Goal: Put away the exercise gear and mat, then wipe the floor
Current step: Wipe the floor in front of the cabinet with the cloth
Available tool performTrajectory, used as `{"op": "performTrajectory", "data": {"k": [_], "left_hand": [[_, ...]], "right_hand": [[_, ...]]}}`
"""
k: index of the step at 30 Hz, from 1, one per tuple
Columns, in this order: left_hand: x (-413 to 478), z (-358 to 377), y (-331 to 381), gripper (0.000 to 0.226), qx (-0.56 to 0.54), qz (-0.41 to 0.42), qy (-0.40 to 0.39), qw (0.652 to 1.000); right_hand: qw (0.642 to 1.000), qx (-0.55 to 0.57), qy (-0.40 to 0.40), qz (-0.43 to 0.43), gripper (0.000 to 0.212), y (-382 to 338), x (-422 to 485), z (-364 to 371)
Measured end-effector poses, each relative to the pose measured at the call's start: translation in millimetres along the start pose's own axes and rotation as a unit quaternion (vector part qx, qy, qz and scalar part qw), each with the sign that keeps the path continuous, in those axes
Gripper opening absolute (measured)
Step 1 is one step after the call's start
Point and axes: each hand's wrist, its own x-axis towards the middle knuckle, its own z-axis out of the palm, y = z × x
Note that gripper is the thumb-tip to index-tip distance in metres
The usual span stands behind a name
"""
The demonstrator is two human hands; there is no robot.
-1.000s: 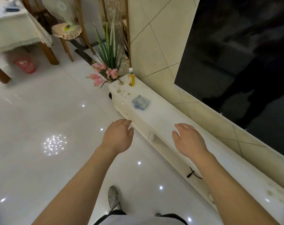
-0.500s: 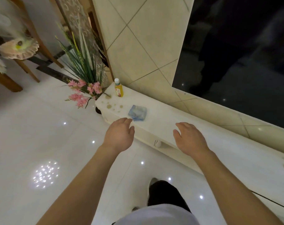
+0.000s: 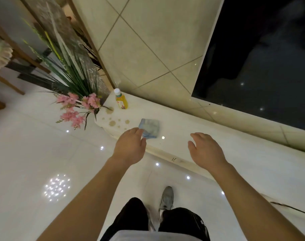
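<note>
A folded light-blue cloth [image 3: 151, 127] lies on the white low cabinet top [image 3: 191, 134] below the wall. My left hand [image 3: 130, 146] hovers at the cabinet's front edge, fingers apart, its fingertips just short of the cloth's near corner. To the right, my right hand [image 3: 204, 150] is spread over the cabinet top and holds nothing. No mat or exercise gear is in view.
A small bottle of yellow liquid [image 3: 121, 100] stands at the cabinet's left end, with brownish spots [image 3: 113, 121] beside it. A plant with pink flowers [image 3: 75, 108] stands left of the cabinet. A dark TV screen [image 3: 261, 54] hangs above. Glossy white floor [image 3: 35, 153] spreads to the left.
I have stepped closer to the cabinet. The cloth now lies right at my left hand's fingertips; both hands stay spread and hold nothing.
</note>
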Motion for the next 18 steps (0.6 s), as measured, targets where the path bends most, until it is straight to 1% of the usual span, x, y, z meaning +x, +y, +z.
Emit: {"op": "performTrajectory", "data": {"k": [5, 9, 18], "left_hand": [[56, 30, -24, 0.034, 0.007, 0.019, -0.040, 0.999], [100, 65, -46, 0.040, 0.008, 0.026, -0.079, 0.997], [205, 170, -103, 0.044, 0.048, 0.075, -0.133, 0.987]], "right_hand": [[0.999, 0.007, -0.014, 0.031, 0.045, 0, 45, 23], [0.998, 0.004, -0.021, 0.054, 0.044, 0, 81, 48], [0.995, -0.004, -0.054, 0.080, 0.040, 9, 181, 142]]}}
